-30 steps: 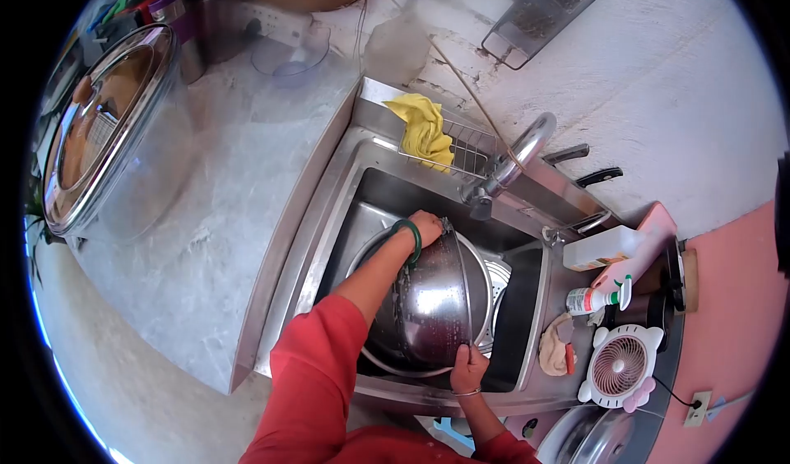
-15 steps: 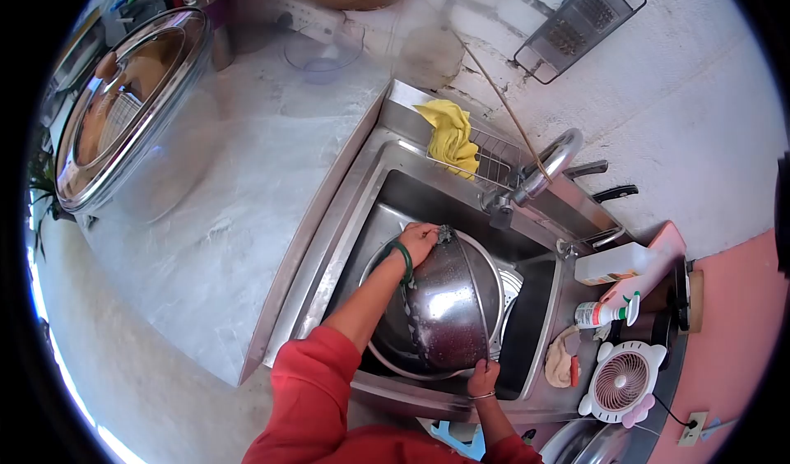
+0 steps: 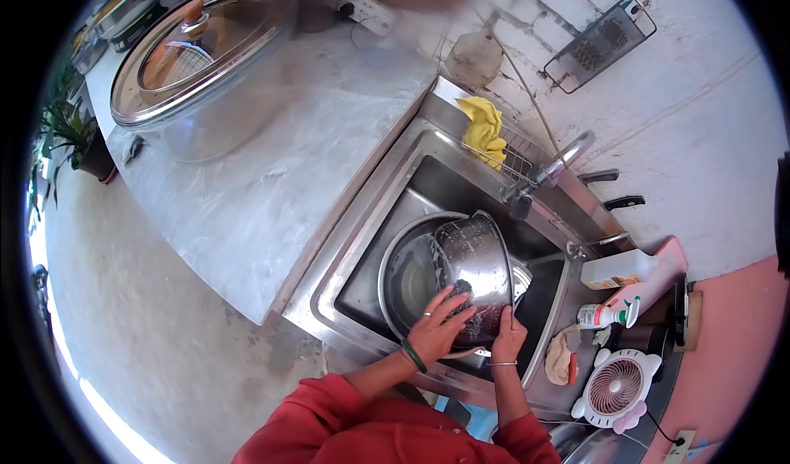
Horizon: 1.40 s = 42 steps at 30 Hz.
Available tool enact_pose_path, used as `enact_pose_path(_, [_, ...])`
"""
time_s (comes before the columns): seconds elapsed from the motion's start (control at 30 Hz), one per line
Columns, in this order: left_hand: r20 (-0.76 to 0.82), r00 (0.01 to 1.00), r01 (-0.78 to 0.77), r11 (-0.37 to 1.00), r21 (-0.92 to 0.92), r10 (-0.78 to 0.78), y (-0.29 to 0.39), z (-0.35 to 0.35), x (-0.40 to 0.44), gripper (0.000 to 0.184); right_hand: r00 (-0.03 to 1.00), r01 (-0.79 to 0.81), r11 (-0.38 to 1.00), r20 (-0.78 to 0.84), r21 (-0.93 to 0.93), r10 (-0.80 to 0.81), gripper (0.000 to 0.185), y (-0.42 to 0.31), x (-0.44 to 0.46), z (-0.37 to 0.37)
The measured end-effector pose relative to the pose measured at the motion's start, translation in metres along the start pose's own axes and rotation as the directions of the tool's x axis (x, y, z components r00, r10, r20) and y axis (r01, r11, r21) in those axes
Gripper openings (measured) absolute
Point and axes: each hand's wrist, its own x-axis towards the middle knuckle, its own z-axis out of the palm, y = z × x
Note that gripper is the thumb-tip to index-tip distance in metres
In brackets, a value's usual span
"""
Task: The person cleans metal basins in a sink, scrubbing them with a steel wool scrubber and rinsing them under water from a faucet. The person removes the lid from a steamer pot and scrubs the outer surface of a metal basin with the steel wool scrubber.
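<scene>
Gripping pot (image 3: pixel 471 246) rim, right hand (image 3: pixel 508 341) curled; left hand (image 3: pixel 434 331) splayed against scrubber (image 3: pixel 462 287), sink (image 3: pixel 395 209) room either side.

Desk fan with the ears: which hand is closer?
Right. The right hand, gripping the metal pot, is left of the desk fan; the left hand, on the pot's side, is farther left.

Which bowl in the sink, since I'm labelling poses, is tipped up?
The upper bowl, gripped at its rim by the right hand; the lower bowl beneath it opens upward.
</scene>
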Motion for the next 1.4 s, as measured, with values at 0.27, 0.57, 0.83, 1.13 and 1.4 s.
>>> enact_pose_path(0.27, [0.116,0.772,0.627,0.779,0.017,-0.624,-0.039,-0.051,-0.034,0.057,0.948,0.297,0.889,-0.003,-0.348,-0.318,0.040,-0.021,-0.006,-0.005])
enact_pose_path(0.57, [0.108,0.885,0.406,0.864,0.297,-0.453,-0.027,-0.063,-0.037,0.054,0.616,0.751,0.515,0.719,-0.413,-0.321,0.033,-0.014,-0.038,0.015])
enact_pose_path(0.83, [0.349,0.418,0.429,0.521,0.738,-0.839,-0.049,-0.046,0.004,0.075,0.631,0.341,0.877,0.774,-0.340,0.055,0.050,0.025,-0.040,0.012])
enact_pose_path(1.13, [0.371,0.397,0.253,0.489,0.835,-0.839,-0.083,-0.012,-0.007,0.039,0.926,0.190,0.694,-0.109,-0.695,-0.362,0.039,0.048,-0.016,-0.024])
enact_pose_path(1.4, [0.400,0.395,0.199,0.502,0.842,-0.827,-0.086,-0.009,-0.005,0.036,0.826,-0.523,0.822,-0.371,-0.225,0.424,0.042,0.119,0.032,-0.023])
